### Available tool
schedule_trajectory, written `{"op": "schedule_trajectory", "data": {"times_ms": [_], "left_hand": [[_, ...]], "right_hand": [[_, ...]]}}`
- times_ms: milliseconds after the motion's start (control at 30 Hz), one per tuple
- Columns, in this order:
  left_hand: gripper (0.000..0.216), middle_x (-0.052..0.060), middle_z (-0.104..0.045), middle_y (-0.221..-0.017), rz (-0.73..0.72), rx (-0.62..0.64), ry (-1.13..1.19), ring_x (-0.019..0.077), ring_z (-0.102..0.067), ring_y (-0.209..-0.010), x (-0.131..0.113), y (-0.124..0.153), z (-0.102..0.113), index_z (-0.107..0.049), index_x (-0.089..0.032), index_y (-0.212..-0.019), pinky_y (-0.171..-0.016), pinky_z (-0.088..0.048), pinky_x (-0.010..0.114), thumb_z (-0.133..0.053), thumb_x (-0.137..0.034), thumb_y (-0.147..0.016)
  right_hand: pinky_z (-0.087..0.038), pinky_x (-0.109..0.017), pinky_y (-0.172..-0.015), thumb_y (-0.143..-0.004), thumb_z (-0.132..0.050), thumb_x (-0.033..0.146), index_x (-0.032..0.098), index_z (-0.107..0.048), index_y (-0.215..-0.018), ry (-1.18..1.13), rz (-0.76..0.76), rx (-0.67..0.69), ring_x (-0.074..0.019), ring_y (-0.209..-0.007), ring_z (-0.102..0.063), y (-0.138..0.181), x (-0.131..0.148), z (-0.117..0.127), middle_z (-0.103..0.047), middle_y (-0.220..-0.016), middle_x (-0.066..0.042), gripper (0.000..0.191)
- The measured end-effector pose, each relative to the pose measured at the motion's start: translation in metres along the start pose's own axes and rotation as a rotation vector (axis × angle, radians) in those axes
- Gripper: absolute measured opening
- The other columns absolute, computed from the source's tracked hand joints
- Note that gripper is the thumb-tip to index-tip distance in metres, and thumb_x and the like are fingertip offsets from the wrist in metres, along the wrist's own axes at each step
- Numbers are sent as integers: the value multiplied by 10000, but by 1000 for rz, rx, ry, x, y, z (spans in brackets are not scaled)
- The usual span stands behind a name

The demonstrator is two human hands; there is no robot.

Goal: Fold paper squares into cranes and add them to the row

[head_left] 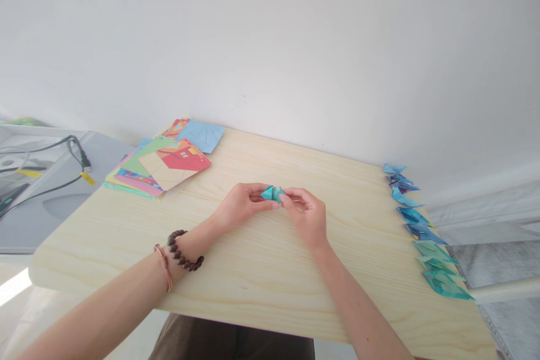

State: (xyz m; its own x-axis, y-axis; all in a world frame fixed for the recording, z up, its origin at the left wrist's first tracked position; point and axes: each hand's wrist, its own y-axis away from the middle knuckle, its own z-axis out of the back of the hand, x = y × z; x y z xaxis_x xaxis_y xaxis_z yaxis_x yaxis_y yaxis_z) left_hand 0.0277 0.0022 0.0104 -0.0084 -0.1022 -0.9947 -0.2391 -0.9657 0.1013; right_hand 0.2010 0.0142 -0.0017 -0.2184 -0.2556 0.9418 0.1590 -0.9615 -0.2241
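A small folded piece of teal origami paper [267, 193] is held between both hands, just above the middle of the table. My left hand [247, 202] pinches it from the left, with the thumb below and the fingers behind. From the right, my right hand [306, 215] grips its other end between thumb and fingertips. One pointed teal end shows between the fingers; the paper's full shape is partly hidden by them.
Sheets of coloured, patterned paper [169, 160] are piled at the back left of the wooden table [261, 281]. Several folded blue and green paper pieces [415, 216] line the right edge. Black cables [46, 146] lie on a grey surface at left. A white wall stands behind.
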Motion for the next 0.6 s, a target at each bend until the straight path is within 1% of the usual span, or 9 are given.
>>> {"op": "schedule_trajectory", "data": {"times_ms": [100, 200, 267, 333, 500, 600], "left_hand": [[362, 17, -698, -867, 39, -17, -90, 207, -639, -825, 0, 1, 0, -664, -131, -892, -691, -485, 244, -662, -435, -696], [342, -7, -684, -798, 54, -14, -137, 181, -629, -752, -1, 3, 1, -668, -132, -843, -610, -452, 210, -650, -442, -699], [330, -15, -677, -780, 48, -8, -145, 171, -623, -736, -1, 3, 1, -671, -134, -835, -597, -439, 203, -654, -432, -694], [321, -15, -678, -776, 49, -3, -146, 171, -624, -738, -1, 3, 2, -676, -137, -834, -602, -440, 205, -658, -423, -689], [285, -7, -699, -780, 76, 21, -143, 185, -640, -761, -2, 4, 2, -696, -156, -828, -672, -471, 231, -676, -393, -670], [276, 1, -701, -756, 81, 55, -165, 188, -642, -750, -3, 3, 4, -707, -162, -801, -682, -477, 242, -678, -400, -665]], "right_hand": [[-533, -270, -670, -767, -610, 307, 195, -645, -874, 49, 59, 31, -139, -710, -624, 0, 3, -1, -666, -802, -28, 159], [-511, -274, -691, -775, -598, 295, 211, -645, -964, 87, 109, 109, -135, -739, -593, -2, 6, 0, -653, -867, -35, 213], [-500, -278, -697, -781, -590, 292, 215, -648, -975, 87, 124, 150, -133, -742, -581, -3, 6, 0, -647, -899, -42, 216], [-496, -280, -687, -784, -585, 291, 212, -658, -934, 66, 120, 167, -131, -725, -578, -4, 4, 1, -647, -890, -42, 185], [-500, -297, -715, -781, -590, 295, 198, -672, -882, -10, 61, 207, -153, -776, -604, -6, -1, 5, -656, -863, -46, 162], [-500, -292, -716, -770, -607, 299, 191, -678, -855, -13, 35, 221, -154, -774, -607, -6, -3, 7, -654, -839, -43, 155]]}}
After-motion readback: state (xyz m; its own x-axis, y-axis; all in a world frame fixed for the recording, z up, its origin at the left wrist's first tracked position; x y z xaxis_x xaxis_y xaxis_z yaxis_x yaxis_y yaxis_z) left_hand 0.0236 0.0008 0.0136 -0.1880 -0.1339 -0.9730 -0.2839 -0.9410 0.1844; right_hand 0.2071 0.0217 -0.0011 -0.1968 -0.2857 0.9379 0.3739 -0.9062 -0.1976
